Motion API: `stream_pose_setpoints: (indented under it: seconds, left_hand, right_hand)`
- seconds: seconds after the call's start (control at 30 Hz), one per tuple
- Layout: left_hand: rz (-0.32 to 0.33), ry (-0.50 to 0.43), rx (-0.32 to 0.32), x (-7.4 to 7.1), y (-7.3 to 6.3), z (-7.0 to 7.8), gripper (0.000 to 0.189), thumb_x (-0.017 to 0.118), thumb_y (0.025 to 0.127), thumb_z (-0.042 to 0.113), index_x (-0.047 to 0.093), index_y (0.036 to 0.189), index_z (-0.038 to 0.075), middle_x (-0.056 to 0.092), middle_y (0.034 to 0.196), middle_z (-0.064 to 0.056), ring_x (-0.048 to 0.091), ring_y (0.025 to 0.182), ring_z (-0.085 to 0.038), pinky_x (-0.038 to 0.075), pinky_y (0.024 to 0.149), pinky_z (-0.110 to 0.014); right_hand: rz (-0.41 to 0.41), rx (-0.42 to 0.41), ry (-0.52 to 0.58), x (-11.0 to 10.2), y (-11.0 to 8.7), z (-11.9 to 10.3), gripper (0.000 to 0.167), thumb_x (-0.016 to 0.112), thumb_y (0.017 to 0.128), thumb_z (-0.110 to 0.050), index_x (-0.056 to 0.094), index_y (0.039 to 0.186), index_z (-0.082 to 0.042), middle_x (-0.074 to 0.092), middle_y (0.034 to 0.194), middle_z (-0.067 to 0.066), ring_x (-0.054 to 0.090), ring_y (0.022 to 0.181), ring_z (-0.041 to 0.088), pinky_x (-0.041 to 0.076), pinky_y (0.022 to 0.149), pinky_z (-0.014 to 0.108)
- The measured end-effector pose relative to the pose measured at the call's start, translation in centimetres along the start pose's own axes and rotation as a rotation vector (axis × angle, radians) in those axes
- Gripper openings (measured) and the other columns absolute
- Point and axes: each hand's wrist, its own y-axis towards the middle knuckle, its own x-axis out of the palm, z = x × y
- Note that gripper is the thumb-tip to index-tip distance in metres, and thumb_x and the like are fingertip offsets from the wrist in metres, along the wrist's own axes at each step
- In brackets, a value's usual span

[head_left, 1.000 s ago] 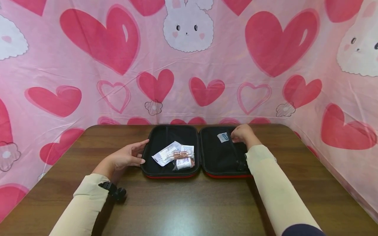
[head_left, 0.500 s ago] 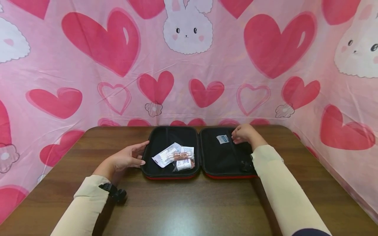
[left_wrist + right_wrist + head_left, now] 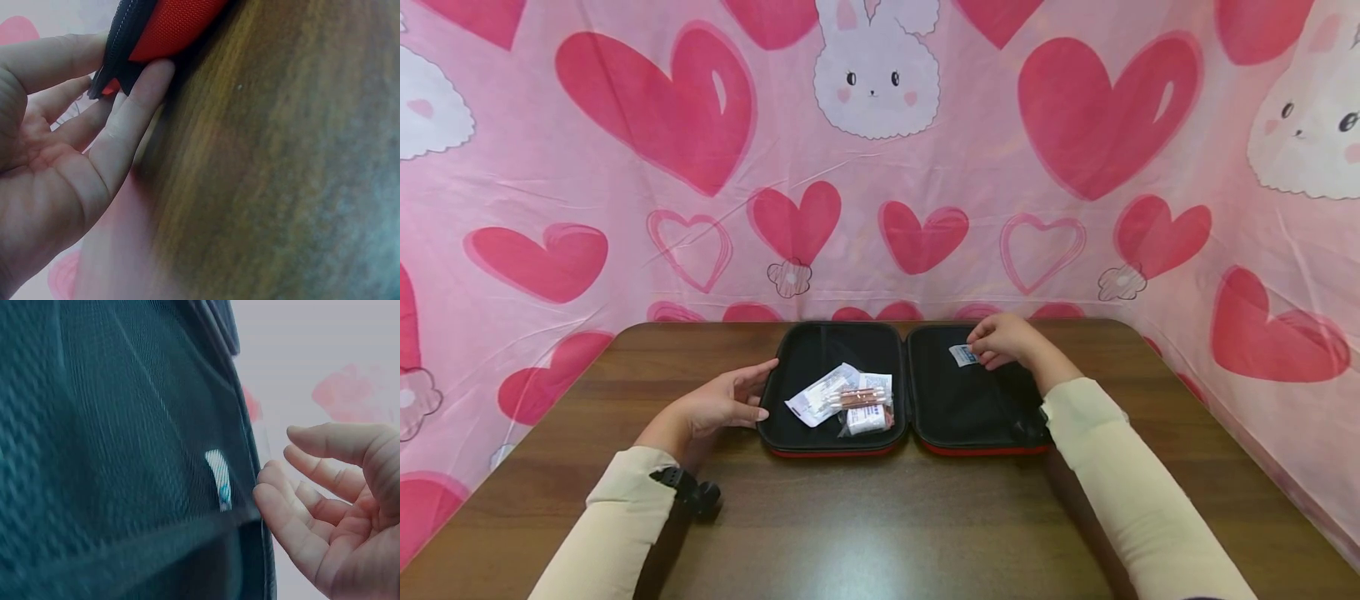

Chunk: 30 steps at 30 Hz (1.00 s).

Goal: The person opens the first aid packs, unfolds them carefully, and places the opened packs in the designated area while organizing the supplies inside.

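A black zip case with red outer sides (image 3: 850,451) lies unfolded on the table. Its left half holds a white packet (image 3: 812,404), a clear packet of brown swabs (image 3: 859,397) and a white wrapped bundle (image 3: 867,417). My left hand (image 3: 718,402) rests against the case's left side, thumb and fingers (image 3: 150,87) touching its zip edge and red wall. Over the right half (image 3: 943,408), my right hand (image 3: 1011,340) is near a white label (image 3: 962,356). In the right wrist view its loosely bent fingers (image 3: 281,515) hold nothing, beside the black mesh lining (image 3: 125,425).
A brown wooden table (image 3: 865,525) stretches around the case. Behind it hangs a pink cloth (image 3: 985,158) with hearts and rabbits. A black wrist camera (image 3: 696,490) sits on the left sleeve.
My right hand has moved left from the right half's mesh pocket to the white label, which it now partly covers. The left hand stays against the case.
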Motion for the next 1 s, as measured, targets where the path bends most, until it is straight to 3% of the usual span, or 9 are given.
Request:
stream_pose_setpoints:
  seconds: [0.3,0.73,1.0]
  left_hand:
    - [0.008,-0.008,0.015,0.1,0.0,-0.1,0.092,0.068,0.084,-0.006,0.011,0.156,0.004,0.011,0.156,-0.033,0.047,0.126,-0.041,0.052,0.091,-0.044]
    - [0.005,0.01,0.032,0.4,-0.2,0.1,0.092,0.069,0.083,-0.008,0.013,0.155,0.002,0.017,0.154,-0.034,0.058,0.112,-0.03,0.056,0.084,-0.04]
    - [0.042,0.086,0.016,0.8,-1.2,0.1,0.093,0.075,0.081,0.001,0.019,0.156,0.006,0.023,0.154,-0.031,0.056,0.113,-0.034,0.056,0.084,-0.037]
  right_hand:
    - [-0.054,-0.185,-0.094,2.2,-0.5,-1.6,0.022,0.071,0.088,-0.007,0.066,0.105,0.006,0.07,0.091,0.015,0.065,0.076,0.025,0.059,0.066,0.036]
    - [-0.259,-0.437,-0.296,6.4,-1.7,-4.8,0.021,0.076,0.085,-0.012,0.072,0.105,-0.004,0.069,0.092,0.002,0.064,0.081,0.015,0.056,0.069,0.031]
    - [-0.34,-0.513,-0.385,8.6,-1.7,-5.4,0.021,0.076,0.084,-0.008,0.073,0.104,-0.006,0.071,0.098,0.004,0.064,0.084,0.009,0.054,0.072,0.025]
